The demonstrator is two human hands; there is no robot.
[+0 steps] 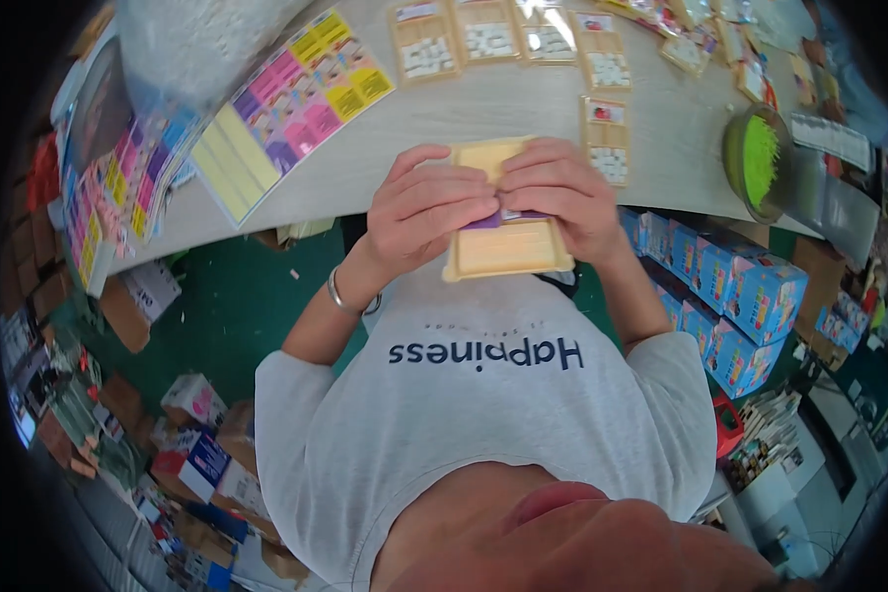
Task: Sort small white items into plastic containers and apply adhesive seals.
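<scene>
The tray (508, 259) is pale yellow, the label (483, 221) purple

head view | up high | looks down | shirt (483, 414) near | left hand (419, 210), right hand (564, 192) midway | table (434, 111) far

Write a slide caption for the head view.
Left hand and right hand hold a pale yellow tray at the table edge, trays of white pieces lying nearby.

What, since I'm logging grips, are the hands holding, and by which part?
A pale yellow tray: the left hand grips its left side, the right hand its right, fingers over its middle beside a purple label.
</scene>
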